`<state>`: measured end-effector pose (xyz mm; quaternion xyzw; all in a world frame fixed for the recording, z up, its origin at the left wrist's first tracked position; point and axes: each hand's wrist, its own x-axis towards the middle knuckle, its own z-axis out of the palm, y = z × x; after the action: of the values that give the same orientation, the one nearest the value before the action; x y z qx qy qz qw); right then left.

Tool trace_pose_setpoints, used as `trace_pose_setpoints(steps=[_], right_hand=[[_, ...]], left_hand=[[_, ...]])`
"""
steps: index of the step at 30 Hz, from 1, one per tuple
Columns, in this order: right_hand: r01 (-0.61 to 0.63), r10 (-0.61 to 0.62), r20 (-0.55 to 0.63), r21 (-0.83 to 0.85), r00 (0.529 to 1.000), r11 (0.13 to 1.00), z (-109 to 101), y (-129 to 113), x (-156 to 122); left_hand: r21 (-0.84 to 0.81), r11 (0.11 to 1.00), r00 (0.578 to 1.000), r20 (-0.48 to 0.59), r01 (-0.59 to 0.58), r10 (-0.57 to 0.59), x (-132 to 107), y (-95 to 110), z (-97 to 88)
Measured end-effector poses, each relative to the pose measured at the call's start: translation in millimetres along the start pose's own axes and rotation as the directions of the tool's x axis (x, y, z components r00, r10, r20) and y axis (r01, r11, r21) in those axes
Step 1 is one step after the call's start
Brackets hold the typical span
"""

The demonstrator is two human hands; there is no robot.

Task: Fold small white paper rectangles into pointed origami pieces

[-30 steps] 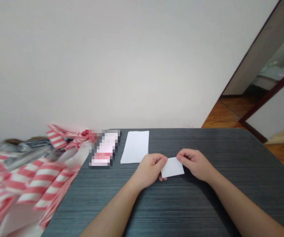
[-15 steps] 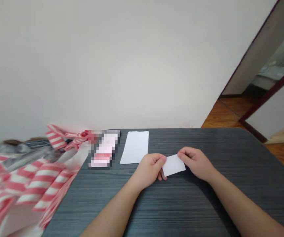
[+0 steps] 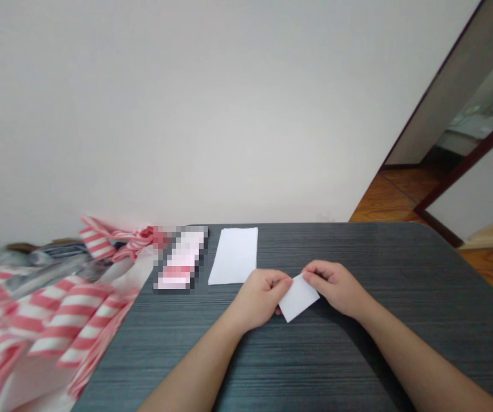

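Note:
Between my two hands is a small white piece of paper, tilted so that one corner points down toward me. My left hand pinches its left upper side between thumb and fingers. On the opposite side, my right hand grips the upper right edge, thumb on top. Both hands are held over the dark table, and the fingers behind the paper are mostly hidden. Just beyond my left hand lies a stack of white paper sheets.
A blurred-out pinkish rectangular object lies on the dark wood-grain table left of the stack. Red-and-white striped cloth is heaped beside the table's left edge. A pale wall rises behind; a doorway is at the right.
The small paper has turned, its lower corner swinging down toward me. My right hand has shifted slightly left and down, closer to my left hand.

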<state>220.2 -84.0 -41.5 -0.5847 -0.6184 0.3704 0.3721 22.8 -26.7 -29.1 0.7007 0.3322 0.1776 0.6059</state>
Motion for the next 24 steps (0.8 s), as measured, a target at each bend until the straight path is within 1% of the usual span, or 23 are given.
trace_pose_setpoints(steps=[4, 6, 9, 12, 15, 16, 20, 24], right_hand=[[-0.004, 0.004, 0.014, 0.026, 1.0, 1.0, -0.7, 3.4, -0.7], [-0.005, 0.004, 0.01, 0.019, 1.0, 1.0, -1.2, 4.6, -0.6], [-0.014, 0.014, -0.001, 0.032, 1.0, 0.999, -1.1, 6.8, 0.2], [-0.016, 0.02, -0.031, 0.13, 0.999, 0.991, 0.9, 10.2, 0.6], [0.059, -0.038, -0.08, 0.275, 0.996, 0.959, 3.6, 11.8, -1.2], [0.083, -0.064, -0.078, 0.286, 0.995, 0.954, 4.2, 11.3, -2.4], [0.138, -0.141, 0.006, 0.189, 0.99, 0.972, 4.2, 5.1, -7.3], [0.167, -0.173, 0.04, 0.116, 0.984, 0.979, 2.8, -0.5, -8.9]], left_hand=[[-0.094, 0.995, 0.998, -0.048, 0.022, -0.026, 2.7, -2.2, -0.1], [-0.138, 0.99, 0.998, -0.036, 0.04, -0.045, 3.8, -2.9, 0.2], [-0.183, 0.981, 0.998, 0.013, 0.06, -0.058, 4.6, -3.0, 1.1], [-0.217, 0.973, 0.997, 0.019, 0.081, -0.079, 5.1, -4.3, 2.0], [-0.261, 0.962, 0.995, -0.031, 0.08, -0.091, 6.8, -7.4, 2.7], [-0.28, 0.957, 0.994, -0.05, 0.075, -0.092, 7.4, -8.5, 2.9], [-0.348, 0.935, 0.99, -0.092, 0.069, -0.107, 9.1, -10.5, 3.6], [-0.372, 0.926, 0.992, -0.074, 0.072, -0.107, 8.3, -9.6, 4.2]])
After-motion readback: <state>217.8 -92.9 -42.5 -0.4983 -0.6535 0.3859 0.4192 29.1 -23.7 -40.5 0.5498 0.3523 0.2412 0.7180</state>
